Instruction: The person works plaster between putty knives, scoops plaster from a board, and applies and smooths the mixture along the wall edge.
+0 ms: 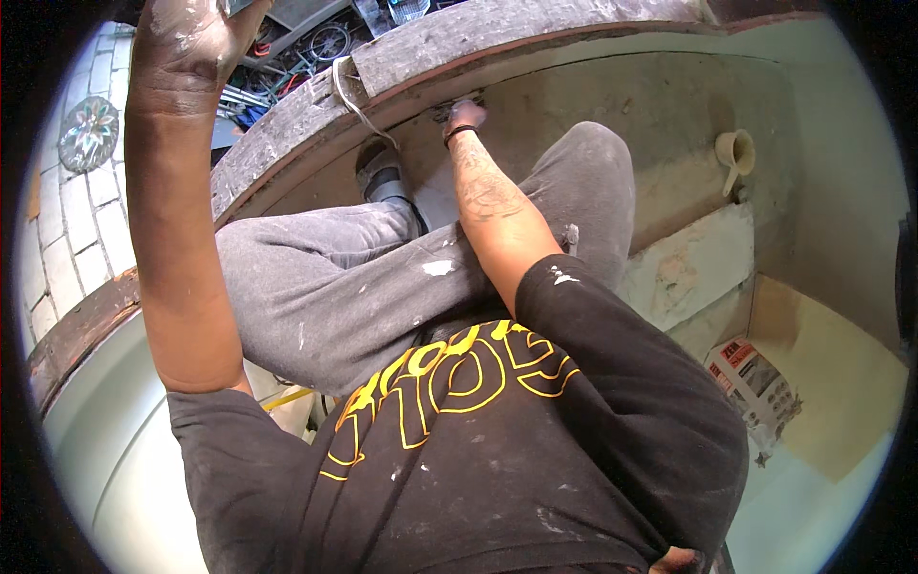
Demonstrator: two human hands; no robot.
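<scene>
My left hand (191, 38) is raised at the top left, smeared with pale dust. Its fingers reach toward the frame's upper edge, so I cannot see what they touch. My right arm stretches down past my grey paint-flecked trousers (335, 287). My right hand (466, 117), with a dark band at the wrist, presses into the joint where a weathered wooden ledge (287, 124) meets the concrete floor (574, 96). Its fingers are curled and hidden from me, and whether they grip anything is unclear. My shoe (382, 172) rests just left of that hand.
A pale cord (349, 96) hangs over the ledge. A cream funnel (734, 153) lies on the floor at the right, above a whitish slab (693, 268) and a printed paper bag (755, 383). Beyond the ledge, far below, are brick paving (67, 220) and parked bicycles (325, 43).
</scene>
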